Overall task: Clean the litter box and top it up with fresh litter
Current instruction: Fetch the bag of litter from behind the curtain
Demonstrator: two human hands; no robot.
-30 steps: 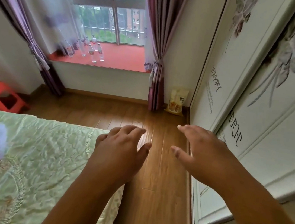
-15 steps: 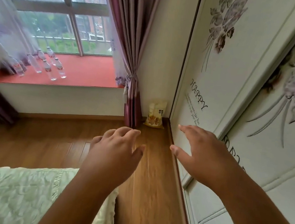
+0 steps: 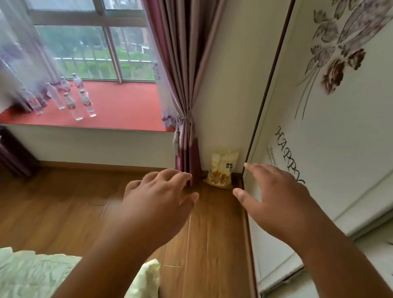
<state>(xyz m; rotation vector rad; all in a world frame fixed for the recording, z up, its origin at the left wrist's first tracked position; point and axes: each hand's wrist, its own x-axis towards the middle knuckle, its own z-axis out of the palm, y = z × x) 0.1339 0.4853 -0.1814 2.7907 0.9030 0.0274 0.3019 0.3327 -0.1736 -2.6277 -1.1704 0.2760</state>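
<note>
A yellow cat-litter bag (image 3: 222, 170) stands upright on the wooden floor (image 3: 61, 207) in the corner, between the tied purple curtain (image 3: 186, 74) and the white wardrobe door (image 3: 338, 140) (printed with flowers and lettering). Both hands are held out in the air, well short of it, holding nothing: the left hand (image 3: 157, 203) with fingers loosely bent and slightly apart, the right hand (image 3: 275, 197) with fingers extended and the thumb spread. Plastic bottles (image 3: 78, 101) stand on the red window ledge (image 3: 126, 109). A pale green bedspread (image 3: 9, 274) lies at lower left.
</note>
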